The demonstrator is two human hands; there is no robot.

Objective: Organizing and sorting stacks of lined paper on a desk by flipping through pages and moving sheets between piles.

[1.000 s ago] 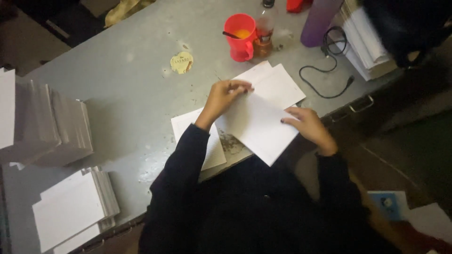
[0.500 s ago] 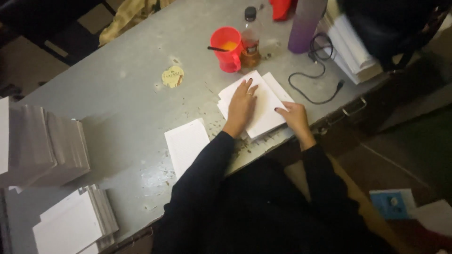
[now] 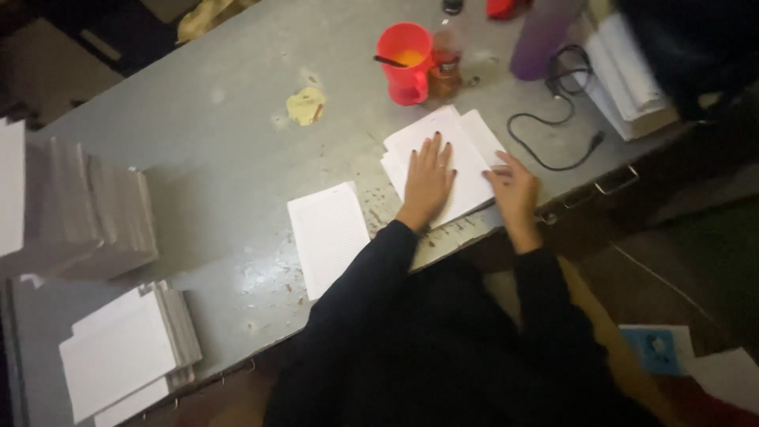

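- Both your hands rest on the folded paper (image 3: 466,154) near the table's (image 3: 221,150) front edge.
- Your left hand (image 3: 428,178) lies flat, fingers spread, pressing its middle.
- Your right hand (image 3: 515,190) grips its right edge, long axis slanting away.

I had one view only, from the head camera: it looked steeply down from above the shoulders at the grey table (image 3: 237,150), tilted, near enough to fill the frame with tabletop, dark sleeves and floor at right.
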